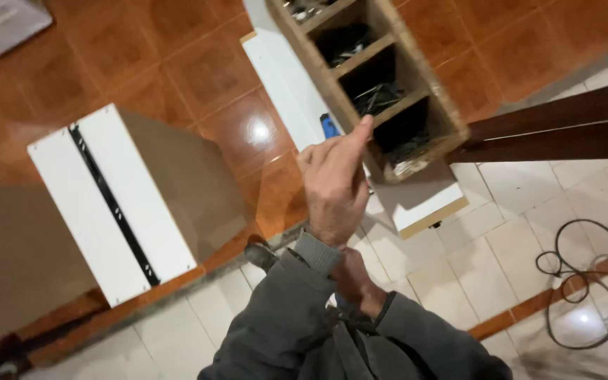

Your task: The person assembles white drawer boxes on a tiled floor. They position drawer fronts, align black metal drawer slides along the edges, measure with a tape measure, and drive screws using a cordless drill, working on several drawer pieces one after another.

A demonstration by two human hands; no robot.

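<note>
Terracotta floor tiles (198, 77) meet pale tiles (501, 253) beneath the left hand (336, 186).

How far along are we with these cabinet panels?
Done: one black drawer slide sits on the white cabinet side. In hand: left hand reaches to the wooden compartment box of hardware; right hand hangs low. Left: the white panel under the box looks bare.
</note>
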